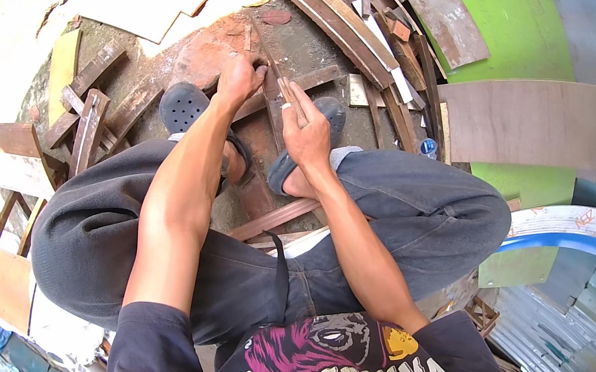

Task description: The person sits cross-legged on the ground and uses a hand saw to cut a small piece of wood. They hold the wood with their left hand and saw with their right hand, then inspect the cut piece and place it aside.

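Note:
A dark narrow wooden strip (275, 115) runs lengthwise between my feet, over a wooden crosspiece (322, 78). My left hand (240, 77) is closed, its fingertips at the strip's left edge toward the far end. What those fingers pinch, if anything, is too small to make out. On the strip's right side, my right hand (307, 133) has its fingers stretched forward and close together, pointing away from me. A pale band (286, 107) shows on one of its fingers. Dark clogs, the left clog (182, 108) and right clog (334, 117), flank the wood.
Loose boards (91, 130) lie piled at the left, with a yellowish board (65, 75) behind. Long planks (332, 11) and scraps stack up at the right, beside a green panel (511, 0) and a brown plywood sheet (540, 126). Another wooden piece (276, 219) lies near my lap.

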Demonstrator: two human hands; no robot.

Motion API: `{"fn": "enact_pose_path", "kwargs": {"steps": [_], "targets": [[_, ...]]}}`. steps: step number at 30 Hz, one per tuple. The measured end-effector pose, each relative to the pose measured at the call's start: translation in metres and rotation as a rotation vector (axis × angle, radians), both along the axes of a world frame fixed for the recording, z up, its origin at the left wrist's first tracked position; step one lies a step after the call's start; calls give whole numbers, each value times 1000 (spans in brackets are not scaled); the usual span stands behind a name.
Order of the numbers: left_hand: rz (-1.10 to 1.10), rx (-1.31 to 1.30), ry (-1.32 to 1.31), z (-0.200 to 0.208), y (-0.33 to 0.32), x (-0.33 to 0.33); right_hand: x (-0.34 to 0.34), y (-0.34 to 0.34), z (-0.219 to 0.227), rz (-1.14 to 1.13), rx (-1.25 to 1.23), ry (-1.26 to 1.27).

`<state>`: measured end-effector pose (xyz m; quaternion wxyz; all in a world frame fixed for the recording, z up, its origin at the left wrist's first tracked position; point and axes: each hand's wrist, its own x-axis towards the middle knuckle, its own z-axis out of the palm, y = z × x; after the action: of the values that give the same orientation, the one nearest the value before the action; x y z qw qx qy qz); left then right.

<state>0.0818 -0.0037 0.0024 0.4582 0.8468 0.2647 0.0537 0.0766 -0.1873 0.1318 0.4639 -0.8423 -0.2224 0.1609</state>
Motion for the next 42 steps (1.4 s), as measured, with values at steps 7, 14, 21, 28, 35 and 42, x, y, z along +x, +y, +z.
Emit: {"fn": "enact_pose_path", "kwargs": {"steps": [7, 14, 21, 28, 35, 42], "targets": [[77, -3, 40, 1, 3, -12, -68, -63, 40, 23, 98, 103], [82, -22, 90, 1, -2, -1, 4, 15, -4, 43, -60, 49], [123, -26, 73, 3, 1, -9, -73, -75, 34, 86, 16, 1], [99, -50, 141, 3, -2, -1, 2, 12, -7, 9, -8, 27], [137, -61, 120, -1, -2, -11, -63, -66, 2, 6, 182, 108], [176, -141, 135, 4, -5, -1, 6, 1, -33, 19, 157, 148]]}}
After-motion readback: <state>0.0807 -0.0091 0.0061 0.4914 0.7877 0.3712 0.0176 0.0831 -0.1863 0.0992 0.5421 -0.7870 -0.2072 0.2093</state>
